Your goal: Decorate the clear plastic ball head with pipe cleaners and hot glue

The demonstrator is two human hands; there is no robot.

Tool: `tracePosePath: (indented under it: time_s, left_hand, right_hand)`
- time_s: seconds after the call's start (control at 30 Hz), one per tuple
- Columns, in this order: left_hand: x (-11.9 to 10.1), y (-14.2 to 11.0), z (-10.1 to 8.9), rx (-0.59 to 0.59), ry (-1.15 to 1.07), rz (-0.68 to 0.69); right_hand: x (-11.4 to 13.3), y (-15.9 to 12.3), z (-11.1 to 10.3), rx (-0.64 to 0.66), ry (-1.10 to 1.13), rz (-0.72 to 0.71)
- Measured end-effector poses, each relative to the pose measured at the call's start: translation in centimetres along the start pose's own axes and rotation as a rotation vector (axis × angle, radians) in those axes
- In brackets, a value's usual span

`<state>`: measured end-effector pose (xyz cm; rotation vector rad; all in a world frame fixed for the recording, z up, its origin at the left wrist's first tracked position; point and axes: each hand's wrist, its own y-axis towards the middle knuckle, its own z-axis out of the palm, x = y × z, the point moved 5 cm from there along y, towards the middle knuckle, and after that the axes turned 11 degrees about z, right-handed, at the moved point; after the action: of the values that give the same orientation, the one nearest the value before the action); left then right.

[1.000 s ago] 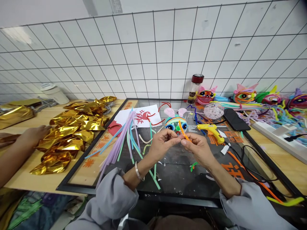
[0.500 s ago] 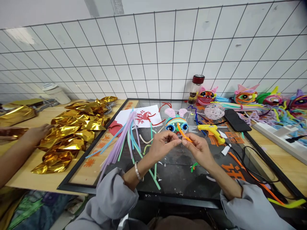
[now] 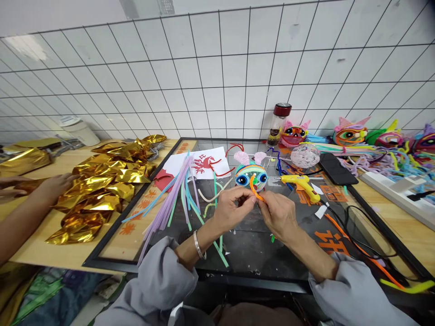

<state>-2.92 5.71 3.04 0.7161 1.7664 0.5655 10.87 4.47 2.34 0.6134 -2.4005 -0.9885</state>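
Between my hands, an orange pipe cleaner [image 3: 253, 184] bends in a curve, its upper end rising above my fingers. My left hand [image 3: 234, 207] pinches it with thumb and forefinger. My right hand [image 3: 278, 213] is closed on the same strip from the other side, fingers folded down. Just beyond my hands sits a round, colourful animal head [image 3: 250, 170] with pink ears and big blue-and-black eyes; my fingers and the orange strip cover its lower front. To its right lies a yellow hot glue gun [image 3: 303, 185]. A green scrap [image 3: 273, 238] is partly hidden below my right hand.
Pastel pipe cleaners [image 3: 173, 199] lie left beside white paper with a red cut-out [image 3: 207, 163]. Gold foil [image 3: 105, 181] covers the left table, near another person's arm [image 3: 37, 203]. Rightward are a phone [image 3: 336, 170], a power strip [image 3: 401, 194], a lidded bottle [image 3: 279, 122] and finished heads [image 3: 350, 132].
My right hand has turned over, knuckles now upward, and the orange pipe cleaner has gone from fairly straight to curved. My left hand stays nearly in place, still pinching.
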Motion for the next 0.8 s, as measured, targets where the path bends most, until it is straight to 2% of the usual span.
tracePosePath:
  time_s: [0.13,0.23,0.33,0.47,0.53,0.6,0.63,0.7,0.8]
  left_hand:
    - [-0.5,0.2,-0.3,0.008,0.038,0.017]
    - [-0.8,0.3,-0.4,0.004,0.108,0.07]
    - [-1.1,0.2,-0.4,-0.01,0.211,0.173]
    - [-1.5,0.3,-1.4,-0.066,0.365,0.351]
    - [-1.1,0.7,-3.0,-0.171,0.434,0.307]
    - [-0.3,0.8,-5.0,-0.328,0.476,0.154]
    - [-0.1,0.9,-5.6,-0.368,0.484,0.106]
    - [0.1,1.0,-5.8,-0.327,0.446,0.114]
    - [0.0,0.9,-4.9,-0.232,0.41,0.149]
  right_hand:
    - [0.2,0.2,-0.3,0.065,0.103,0.045]
    - [0.2,0.3,-0.2,0.187,0.287,0.126]
    - [0.5,0.4,0.2,0.285,0.434,0.201]
    - [0.7,0.2,0.2,0.333,0.584,0.313]
    - [0.7,0.0,0.1,0.337,0.62,0.349]
    - [0.5,0.0,0.1,0.324,0.636,0.373]
    - [0.4,0.0,0.1,0.315,0.64,0.378]
    - [0.2,0.2,0.2,0.3,0.633,0.374]
    - [0.0,0.3,0.2,0.263,0.562,0.346]
